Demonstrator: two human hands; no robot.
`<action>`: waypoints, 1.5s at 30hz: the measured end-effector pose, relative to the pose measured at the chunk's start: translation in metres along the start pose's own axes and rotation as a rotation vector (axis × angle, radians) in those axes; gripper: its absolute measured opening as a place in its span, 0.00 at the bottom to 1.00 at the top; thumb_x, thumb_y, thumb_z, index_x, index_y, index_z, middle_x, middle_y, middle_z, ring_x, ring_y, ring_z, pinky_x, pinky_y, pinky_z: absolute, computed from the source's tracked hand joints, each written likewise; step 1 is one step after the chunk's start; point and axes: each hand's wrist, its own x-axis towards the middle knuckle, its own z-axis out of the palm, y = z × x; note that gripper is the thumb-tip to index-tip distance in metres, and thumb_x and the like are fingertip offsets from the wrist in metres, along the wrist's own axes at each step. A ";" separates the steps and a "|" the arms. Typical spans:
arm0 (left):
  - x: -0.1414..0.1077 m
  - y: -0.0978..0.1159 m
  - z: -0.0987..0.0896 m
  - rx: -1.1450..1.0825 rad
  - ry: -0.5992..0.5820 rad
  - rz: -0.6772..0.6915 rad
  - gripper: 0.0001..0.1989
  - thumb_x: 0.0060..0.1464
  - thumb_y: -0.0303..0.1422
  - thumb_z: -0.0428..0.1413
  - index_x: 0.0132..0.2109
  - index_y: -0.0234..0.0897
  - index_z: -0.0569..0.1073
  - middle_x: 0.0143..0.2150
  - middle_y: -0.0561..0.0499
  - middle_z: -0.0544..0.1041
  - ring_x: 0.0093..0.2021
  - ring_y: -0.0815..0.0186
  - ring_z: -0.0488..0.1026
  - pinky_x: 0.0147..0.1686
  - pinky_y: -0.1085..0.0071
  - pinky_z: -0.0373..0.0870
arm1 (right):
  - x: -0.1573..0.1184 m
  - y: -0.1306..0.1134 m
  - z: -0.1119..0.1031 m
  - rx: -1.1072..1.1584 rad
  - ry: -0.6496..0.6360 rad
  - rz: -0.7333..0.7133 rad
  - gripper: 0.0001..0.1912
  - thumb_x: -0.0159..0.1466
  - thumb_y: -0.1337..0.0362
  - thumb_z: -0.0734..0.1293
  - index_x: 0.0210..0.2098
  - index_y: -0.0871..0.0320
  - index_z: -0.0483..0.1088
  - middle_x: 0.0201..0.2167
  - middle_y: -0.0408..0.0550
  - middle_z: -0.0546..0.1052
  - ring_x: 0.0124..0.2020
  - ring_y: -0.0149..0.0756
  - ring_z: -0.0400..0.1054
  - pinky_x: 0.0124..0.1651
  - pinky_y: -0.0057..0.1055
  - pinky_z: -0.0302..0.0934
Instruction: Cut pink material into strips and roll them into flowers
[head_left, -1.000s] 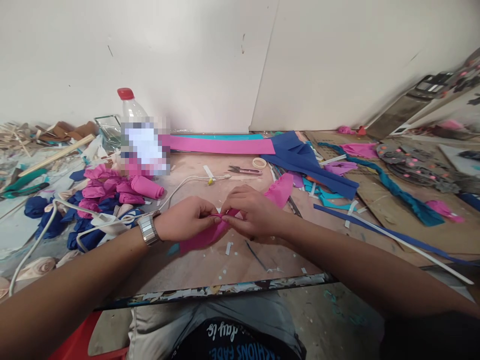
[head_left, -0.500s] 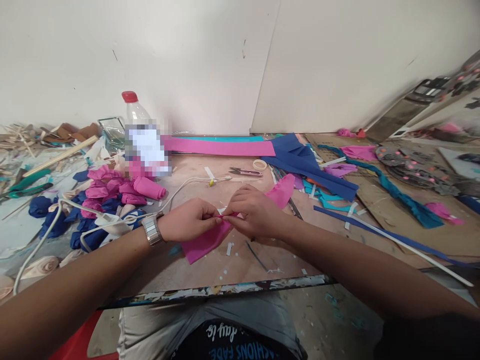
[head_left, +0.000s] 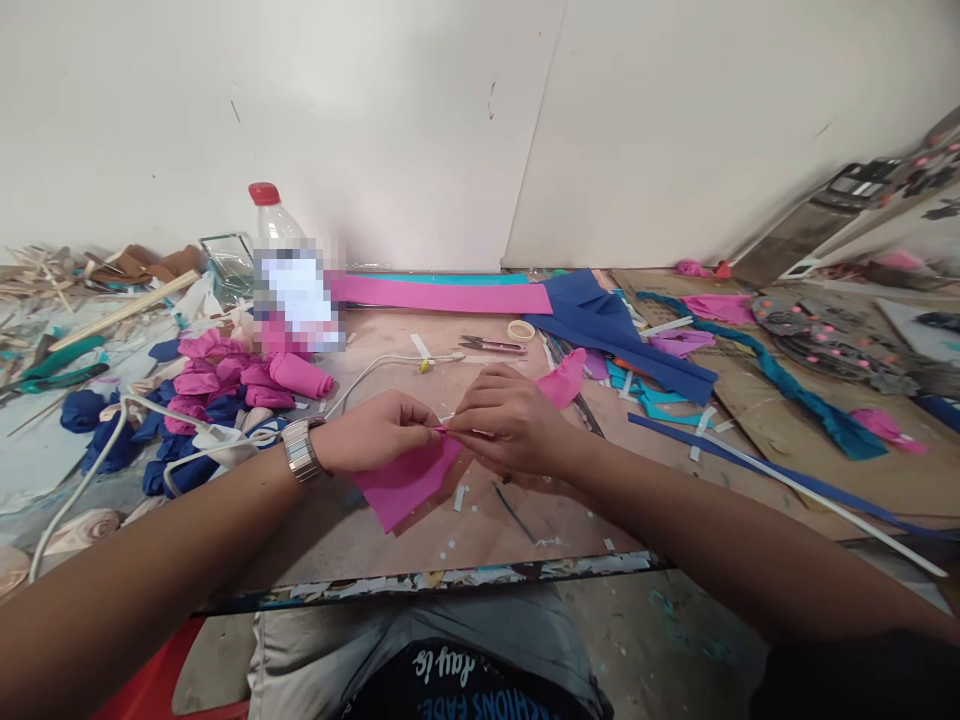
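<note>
Near the front edge of the bench (head_left: 562, 515), a piece of pink cloth (head_left: 409, 480) hung between the two hands. The left hand (head_left: 382, 432) had thumb and forefinger pinched on its upper edge, and the fingers of the right hand (head_left: 514, 420) were gathered on the same fold, their tips just beside the left ones. One part of the cloth drooped below the left hand; another stuck out beyond the right. A metal watch (head_left: 302, 450) circled the left wrist.

Towards the wall stood a clear plastic bottle (head_left: 277, 224) closed with a red cap (head_left: 263, 194). Its upper part looked see-through, but a blurred bright screen (head_left: 296, 290) hid the lower part, so its contents could not be told. Right of the screen, a long pink strip (head_left: 442, 294) lay in front of a turquoise strip (head_left: 457, 279), its right end touching some dark blue cloth (head_left: 589, 315). Small snips (head_left: 491, 344) and a pale ring (head_left: 520, 330) rested near each other on the bench. To the left, pink bundles (head_left: 206, 375) and dark blue bundles (head_left: 109, 445) lay heaped loosely, with a white cable (head_left: 116, 440) running across them
</note>
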 end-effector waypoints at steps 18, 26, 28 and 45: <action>0.004 -0.007 0.001 0.190 0.087 0.131 0.24 0.67 0.48 0.52 0.32 0.33 0.76 0.26 0.56 0.64 0.28 0.71 0.58 0.29 0.73 0.55 | 0.001 -0.001 0.004 -0.029 0.025 0.034 0.05 0.71 0.64 0.71 0.38 0.55 0.79 0.35 0.46 0.83 0.41 0.39 0.75 0.50 0.40 0.62; 0.004 -0.007 0.001 0.083 0.115 0.093 0.23 0.66 0.47 0.53 0.31 0.33 0.74 0.26 0.56 0.65 0.28 0.70 0.58 0.28 0.73 0.55 | 0.005 -0.002 -0.001 -0.099 0.070 -0.016 0.05 0.73 0.64 0.70 0.39 0.55 0.78 0.36 0.44 0.84 0.43 0.39 0.74 0.54 0.43 0.59; 0.004 -0.008 0.000 0.046 0.116 0.080 0.23 0.66 0.48 0.53 0.31 0.33 0.73 0.26 0.56 0.64 0.28 0.71 0.57 0.27 0.73 0.54 | 0.006 -0.002 -0.003 -0.133 0.078 -0.043 0.05 0.73 0.64 0.70 0.39 0.54 0.78 0.37 0.43 0.85 0.43 0.40 0.74 0.55 0.44 0.58; -0.005 0.001 0.016 0.610 0.355 0.225 0.15 0.66 0.34 0.52 0.37 0.37 0.82 0.30 0.51 0.81 0.29 0.66 0.71 0.32 0.67 0.57 | 0.003 0.002 0.000 -0.029 0.005 0.044 0.05 0.72 0.64 0.69 0.39 0.55 0.78 0.37 0.46 0.83 0.42 0.39 0.76 0.55 0.43 0.58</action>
